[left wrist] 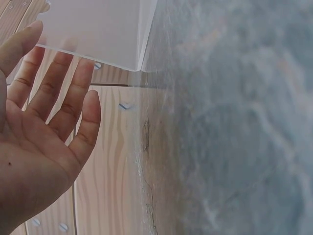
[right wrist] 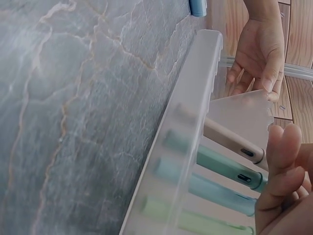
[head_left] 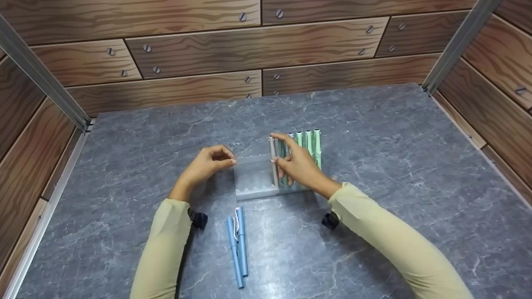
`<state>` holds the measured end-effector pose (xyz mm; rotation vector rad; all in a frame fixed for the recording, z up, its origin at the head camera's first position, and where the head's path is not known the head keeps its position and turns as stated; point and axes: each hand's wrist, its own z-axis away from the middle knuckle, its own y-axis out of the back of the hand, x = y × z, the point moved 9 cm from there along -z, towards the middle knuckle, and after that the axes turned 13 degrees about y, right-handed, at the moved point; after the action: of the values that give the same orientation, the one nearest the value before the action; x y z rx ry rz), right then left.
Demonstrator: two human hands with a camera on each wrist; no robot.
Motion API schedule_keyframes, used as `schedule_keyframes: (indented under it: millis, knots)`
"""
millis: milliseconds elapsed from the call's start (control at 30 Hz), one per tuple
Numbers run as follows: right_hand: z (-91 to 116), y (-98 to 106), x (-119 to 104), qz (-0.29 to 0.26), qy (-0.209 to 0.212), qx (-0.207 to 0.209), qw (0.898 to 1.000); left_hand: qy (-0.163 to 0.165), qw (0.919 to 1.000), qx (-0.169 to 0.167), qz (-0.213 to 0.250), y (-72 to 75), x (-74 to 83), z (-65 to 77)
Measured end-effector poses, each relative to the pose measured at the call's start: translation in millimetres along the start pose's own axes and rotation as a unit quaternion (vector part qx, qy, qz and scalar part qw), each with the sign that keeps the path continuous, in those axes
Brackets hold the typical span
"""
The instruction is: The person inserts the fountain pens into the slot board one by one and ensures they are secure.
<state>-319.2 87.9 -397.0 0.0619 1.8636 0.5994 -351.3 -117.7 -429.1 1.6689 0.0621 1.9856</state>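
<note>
A translucent plastic pen rack (head_left: 253, 174) with a notched front ledge stands on the table. My left hand (head_left: 210, 163) pinches its left edge between thumb and fingers; in the left wrist view the fingertips show behind the panel (left wrist: 98, 34). At the rack's middle, my right hand (head_left: 299, 166) holds an upright beige pen (head_left: 274, 166), thumb against its side and a fingertip at its top. Right of that pen, partly hidden by the hand, stand a dark green pen (right wrist: 220, 164), a light blue pen (right wrist: 215, 188) and several light green pens (head_left: 318, 145).
Two blue pens (head_left: 242, 245) lie side by side on the grey marbled table (head_left: 291, 257), in front of the rack. Wood-patterned walls (head_left: 199, 54) and metal corner posts (head_left: 457, 45) enclose the table. A small black device (head_left: 199, 220) sits at the left wrist.
</note>
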Motion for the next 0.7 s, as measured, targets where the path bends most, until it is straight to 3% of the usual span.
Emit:
schedule_keyframes:
  millis: [700]
  knots:
    - [1.0, 0.5, 0.8, 0.041, 0.004, -0.011, 0.999, 0.002, 1.0, -0.003, -0.008, 0.1, -1.2, 0.3]
